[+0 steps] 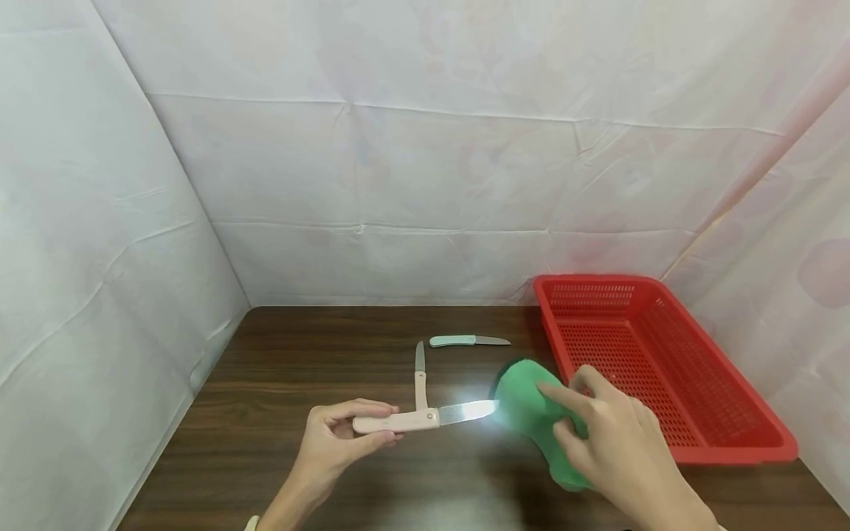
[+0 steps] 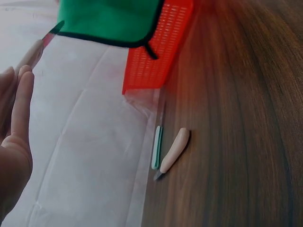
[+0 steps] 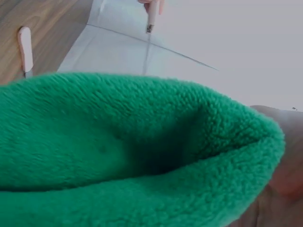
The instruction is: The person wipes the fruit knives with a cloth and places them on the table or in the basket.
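Note:
My left hand [image 1: 332, 436] pinches the pale pink handle of an unfolded folding knife [image 1: 403, 421] between thumb and fingers. Its bright blade points right, toward a green plush cloth [image 1: 531, 394]. With thumb and fingers my right hand [image 1: 614, 439] holds that cloth, which hangs bunched and folded. In the head view the blade tip meets the cloth's left edge; whether they touch I cannot tell. The right wrist view is mostly filled by the cloth [image 3: 94, 125], with the held knife [image 3: 152, 16] beyond it. Dark trim edges the cloth [image 2: 111, 21] in the left wrist view.
Two more unfolded knives lie on the dark wooden table [image 1: 299, 369]: a pale pink one [image 1: 420, 389] behind the held knife and a mint green one [image 1: 454, 341] farther back. A red perforated basket [image 1: 737, 455] stands at the right. White sheeting [image 1: 398, 169] surrounds the table.

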{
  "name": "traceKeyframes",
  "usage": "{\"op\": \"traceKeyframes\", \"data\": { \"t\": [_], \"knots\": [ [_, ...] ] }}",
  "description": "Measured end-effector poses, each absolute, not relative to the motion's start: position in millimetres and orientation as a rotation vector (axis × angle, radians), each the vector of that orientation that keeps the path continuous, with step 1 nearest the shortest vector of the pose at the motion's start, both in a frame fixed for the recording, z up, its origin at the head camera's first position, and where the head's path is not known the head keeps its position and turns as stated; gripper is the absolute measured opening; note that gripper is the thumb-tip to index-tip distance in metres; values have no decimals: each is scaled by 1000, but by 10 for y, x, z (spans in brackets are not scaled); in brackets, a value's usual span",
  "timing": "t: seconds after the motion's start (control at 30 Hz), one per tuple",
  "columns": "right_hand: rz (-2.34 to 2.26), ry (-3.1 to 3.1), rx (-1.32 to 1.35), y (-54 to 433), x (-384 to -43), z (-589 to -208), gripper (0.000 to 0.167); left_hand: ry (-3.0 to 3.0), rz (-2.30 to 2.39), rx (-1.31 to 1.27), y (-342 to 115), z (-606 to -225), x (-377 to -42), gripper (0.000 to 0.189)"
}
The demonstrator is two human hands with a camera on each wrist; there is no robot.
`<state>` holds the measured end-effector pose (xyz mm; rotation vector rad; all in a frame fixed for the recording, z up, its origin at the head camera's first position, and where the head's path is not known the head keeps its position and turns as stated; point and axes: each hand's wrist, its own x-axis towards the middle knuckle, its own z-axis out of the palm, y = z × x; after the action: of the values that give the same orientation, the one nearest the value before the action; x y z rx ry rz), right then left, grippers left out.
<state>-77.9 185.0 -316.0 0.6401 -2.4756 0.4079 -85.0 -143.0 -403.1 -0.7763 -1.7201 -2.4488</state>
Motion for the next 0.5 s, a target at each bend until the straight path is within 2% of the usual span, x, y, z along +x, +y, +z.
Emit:
{"op": "traceKeyframes", "data": {
  "t": [0.17,0.5],
  "knots": [
    [469,-2404,656,1699,-788,-3046,43,-1842,-2321,-734,-1392,-4011,-856,27],
    [422,-2402,936,1326,-698,-3047,45,-1877,-2269,-653,-1304,-3934,-851,24]
  ]
}}
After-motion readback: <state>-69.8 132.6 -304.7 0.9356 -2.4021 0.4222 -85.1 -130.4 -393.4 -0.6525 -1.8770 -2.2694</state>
